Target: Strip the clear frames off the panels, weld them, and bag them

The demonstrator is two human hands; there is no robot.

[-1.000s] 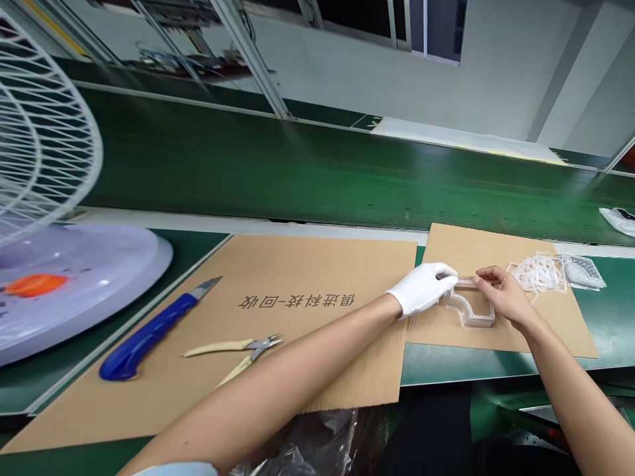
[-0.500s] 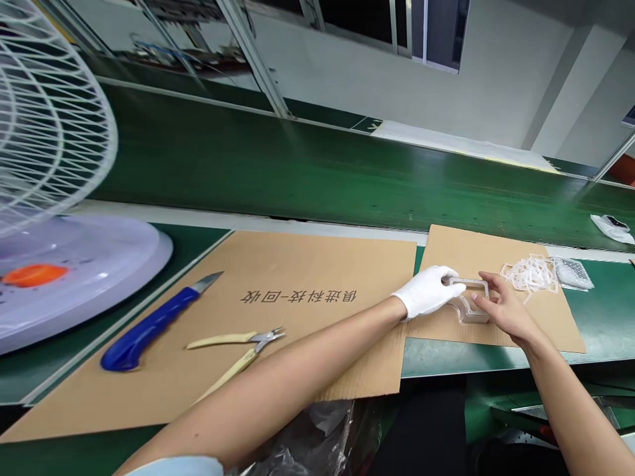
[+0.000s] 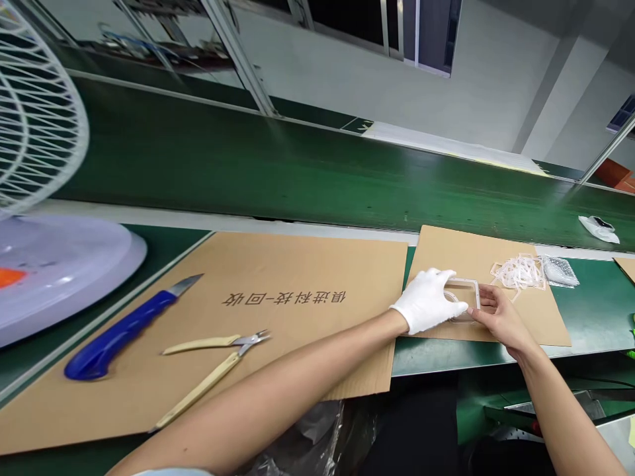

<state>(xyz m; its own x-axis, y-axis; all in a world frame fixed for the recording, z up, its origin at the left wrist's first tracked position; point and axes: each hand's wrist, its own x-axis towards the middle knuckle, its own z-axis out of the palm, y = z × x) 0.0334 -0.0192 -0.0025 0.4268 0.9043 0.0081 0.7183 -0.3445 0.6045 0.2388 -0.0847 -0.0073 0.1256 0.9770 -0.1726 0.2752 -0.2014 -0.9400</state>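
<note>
My left hand [image 3: 430,301], in a white glove, grips the left side of a clear plastic frame [image 3: 465,283]. From the right, my bare right hand [image 3: 500,318] pinches the same frame at its lower right corner. The frame is held above the smaller cardboard sheet [image 3: 446,248], and part of it is hidden behind the gloved fingers. A pile of thin white frame-like pieces [image 3: 520,272] lies on that sheet, just beyond my right hand. Beside the pile is a clear bag [image 3: 559,271] of small items.
On the larger cardboard sheet [image 3: 307,258] at left lie a blue-handled knife [image 3: 122,334] and yellow-handled pliers [image 3: 213,380]. A fan [image 3: 69,271] stands at the far left. Behind runs a green belt [image 3: 297,172], with a small white packet [image 3: 598,229] at its right end.
The view has shifted slightly right. The clear frame has been turned or tilted between my hands, and my right hand's fingers have moved down its right side.
</note>
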